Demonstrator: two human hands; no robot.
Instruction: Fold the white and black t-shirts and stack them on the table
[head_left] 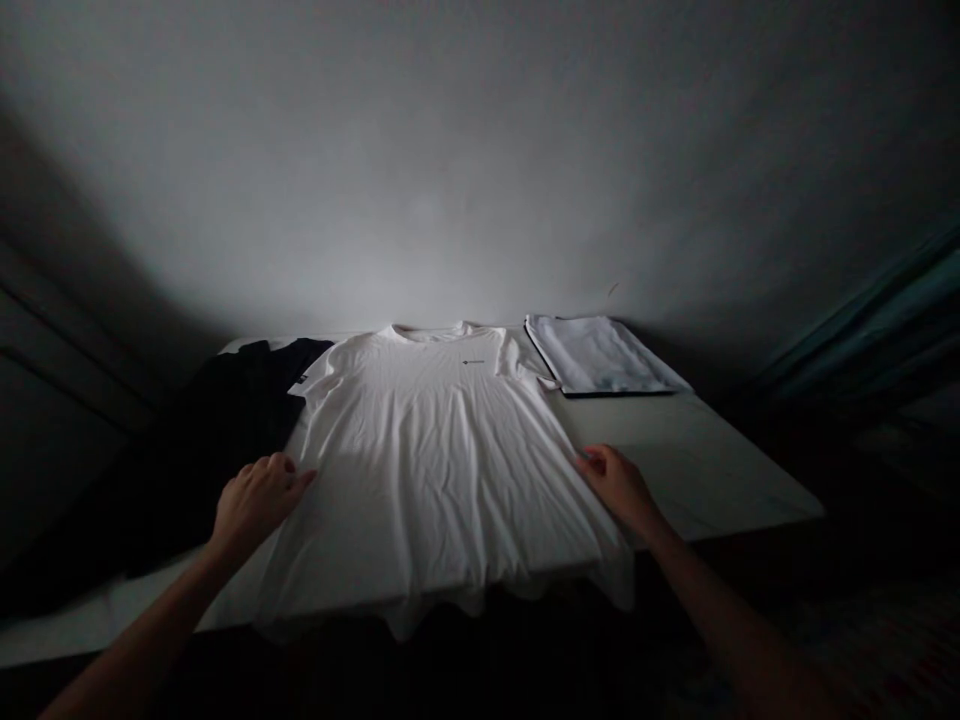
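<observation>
A white T-shirt [442, 450] lies spread face up, its collar toward the wall and a small dark print on the chest. Lengthwise wrinkles run down its body, and the hem hangs over the front edge of the white table [720, 470]. At the shirt's left side edge, my left hand [259, 500] pinches the fabric between thumb and curled fingers. On the opposite side edge my right hand [616, 482] is closed on the cloth in the same way.
Folded white cloth [600, 355] with a dark layer beneath sits at the back right of the table. Dark clothing [217, 430] is laid out on the left. A grey wall [450, 170] rises behind, and teal fabric [877, 310] hangs at far right.
</observation>
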